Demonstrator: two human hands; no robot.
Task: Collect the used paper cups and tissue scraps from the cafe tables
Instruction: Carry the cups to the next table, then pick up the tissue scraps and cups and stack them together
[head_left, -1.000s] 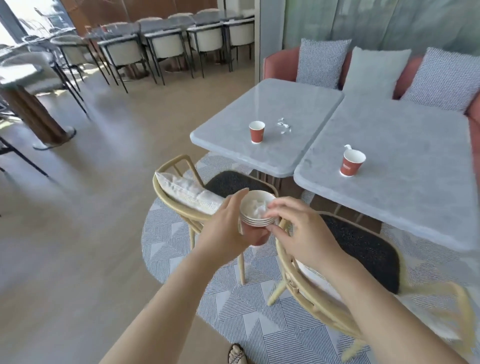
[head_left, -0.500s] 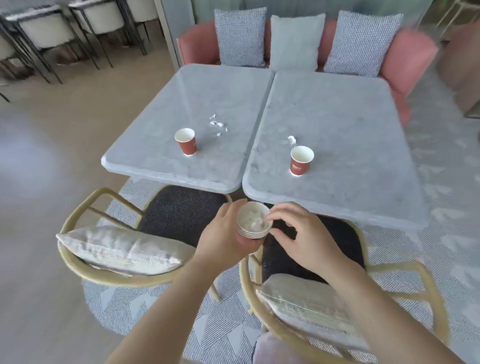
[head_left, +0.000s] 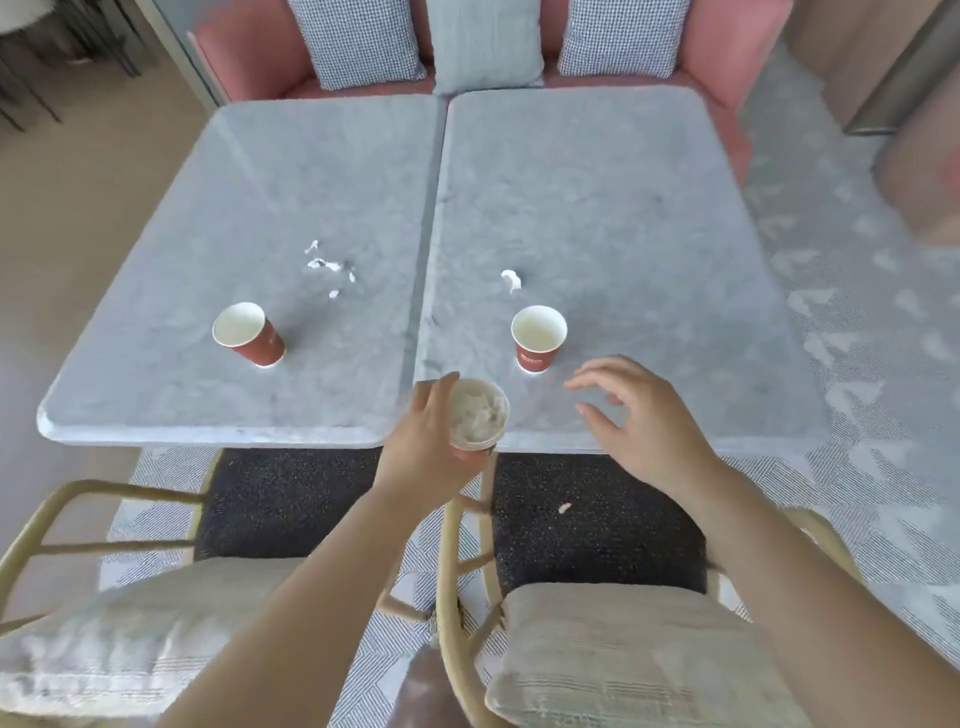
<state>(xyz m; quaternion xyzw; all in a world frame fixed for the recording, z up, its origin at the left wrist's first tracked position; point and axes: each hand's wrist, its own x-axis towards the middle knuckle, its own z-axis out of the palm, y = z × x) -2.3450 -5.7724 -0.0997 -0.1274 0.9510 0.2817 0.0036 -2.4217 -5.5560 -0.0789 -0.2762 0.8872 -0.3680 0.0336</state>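
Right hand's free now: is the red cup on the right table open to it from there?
Probably yes. The right hand is open and empty, hovering over the right table just beside the cup. Nothing lies between them; the left hand and its cup stack sit off to the side.

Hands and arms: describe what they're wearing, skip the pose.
Both forearms are bare to the bottom edge of the frame, no sleeves showing. The left hand and right hand wear no gloves; no rings, watch or bracelets are visible, though the picture is slightly blurred.
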